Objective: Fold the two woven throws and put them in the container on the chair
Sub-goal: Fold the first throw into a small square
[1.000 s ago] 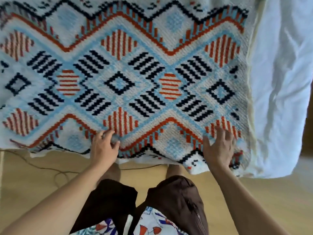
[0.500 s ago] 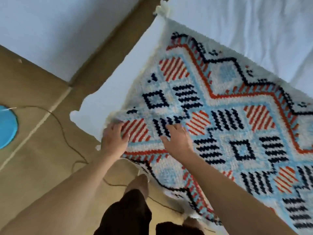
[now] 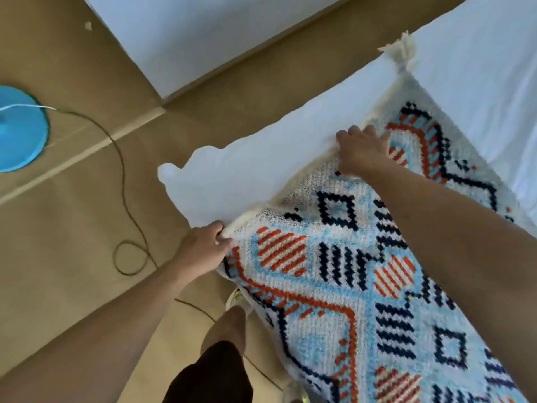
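Both arms extend forward over the bed. The left hand (image 3: 203,251) pinches the near-left corner of the woven throw (image 3: 343,286), fingers curled around its cream edge. The right hand (image 3: 363,152) grips the same short edge farther along, fingers curled onto the fabric. The hands are well apart.

Count: one throw in view, spread flat on the white bedsheet (image 3: 261,170), its short edge lying near the left edge of the bed. One tassel (image 3: 402,52) marks the far corner. One blue round base (image 3: 20,129) and one cable (image 3: 125,175) lie on the floor.
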The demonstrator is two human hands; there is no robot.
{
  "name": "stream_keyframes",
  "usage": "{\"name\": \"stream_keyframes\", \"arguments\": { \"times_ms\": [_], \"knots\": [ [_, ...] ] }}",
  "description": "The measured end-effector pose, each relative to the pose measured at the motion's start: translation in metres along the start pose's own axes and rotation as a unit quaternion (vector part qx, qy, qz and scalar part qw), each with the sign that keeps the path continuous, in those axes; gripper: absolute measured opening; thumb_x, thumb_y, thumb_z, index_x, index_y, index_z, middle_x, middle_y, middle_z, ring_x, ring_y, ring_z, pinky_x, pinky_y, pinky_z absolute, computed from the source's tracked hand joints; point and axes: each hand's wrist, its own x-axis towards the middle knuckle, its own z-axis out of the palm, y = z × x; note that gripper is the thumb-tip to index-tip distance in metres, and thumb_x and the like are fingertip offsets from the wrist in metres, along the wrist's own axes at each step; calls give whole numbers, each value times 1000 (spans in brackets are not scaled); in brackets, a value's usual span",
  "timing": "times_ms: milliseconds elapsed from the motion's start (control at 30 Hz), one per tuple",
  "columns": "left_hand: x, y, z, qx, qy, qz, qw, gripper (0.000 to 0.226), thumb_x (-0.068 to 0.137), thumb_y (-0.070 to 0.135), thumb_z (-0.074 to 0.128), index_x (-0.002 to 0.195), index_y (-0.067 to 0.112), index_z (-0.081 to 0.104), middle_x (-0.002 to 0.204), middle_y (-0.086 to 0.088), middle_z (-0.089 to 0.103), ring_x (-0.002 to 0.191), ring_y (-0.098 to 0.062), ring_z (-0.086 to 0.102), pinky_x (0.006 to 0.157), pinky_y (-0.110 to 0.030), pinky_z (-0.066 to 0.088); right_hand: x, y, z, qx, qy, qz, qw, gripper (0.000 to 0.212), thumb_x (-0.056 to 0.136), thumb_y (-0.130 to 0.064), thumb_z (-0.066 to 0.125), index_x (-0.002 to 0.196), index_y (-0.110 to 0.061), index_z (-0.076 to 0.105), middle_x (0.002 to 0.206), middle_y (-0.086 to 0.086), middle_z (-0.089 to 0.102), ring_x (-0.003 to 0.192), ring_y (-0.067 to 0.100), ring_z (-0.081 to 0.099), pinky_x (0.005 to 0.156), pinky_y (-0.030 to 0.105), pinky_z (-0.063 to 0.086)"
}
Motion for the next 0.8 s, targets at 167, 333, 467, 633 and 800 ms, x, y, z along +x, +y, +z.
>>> {"name": "stream_keyframes", "arguments": {
  "times_ms": [167, 333, 467, 633, 800],
  "knots": [
    [-19, 34, -13, -4, -42, 54, 998, 29, 104, 39, 47, 79, 26, 41, 60, 1, 42, 46, -11, 39, 49, -27, 31, -19, 63, -7, -131, -34, -30, 990, 43, 91, -46, 66, 126, -20, 62, 135, 6, 49, 119, 33, 55, 87, 49, 51],
    [-42, 133, 8, 35, -127, 175, 976, 17, 105, 36, 44, 95, 26, 53, 69, 2, 56, 51, -8, 47, 48, -21, 31, -71, 124, 1, -84, -41, 4, 996, 25, 92, -9, 57, 114, -9, 69, 110, 6, 51, 95, 30, 65, 63, 38, 47],
    [-78, 227, 67, 72, -188, 289, 936, 20, 103, 35, 48, 84, 35, 52, 72, 12, 56, 56, -1, 52, 53, -18, 35, -131, 186, 22, -35, -15, 61, 997, 26, 88, -13, 64, 113, -7, 68, 108, 8, 49, 95, 29, 63, 63, 36, 43],
    [-151, 323, 175, 111, -250, 381, 883, 21, 101, 31, 54, 83, 20, 52, 72, 6, 60, 61, -11, 58, 54, -23, 39, -244, 283, 80, 68, 49, 170, 982, 59, 79, -23, 70, 130, -2, 50, 127, 17, 52, 95, 35, 63, 63, 38, 49],
    [-265, 391, 323, 217, -324, 450, 804, 31, 99, 35, 52, 72, 22, 48, 63, 1, 52, 64, -26, 55, 63, -36, 41, -411, 375, 175, 105, 96, 220, 965, 42, 86, -22, 60, 124, -5, 61, 139, 17, 44, 103, 35, 60, 82, 42, 54]
  ]
}}
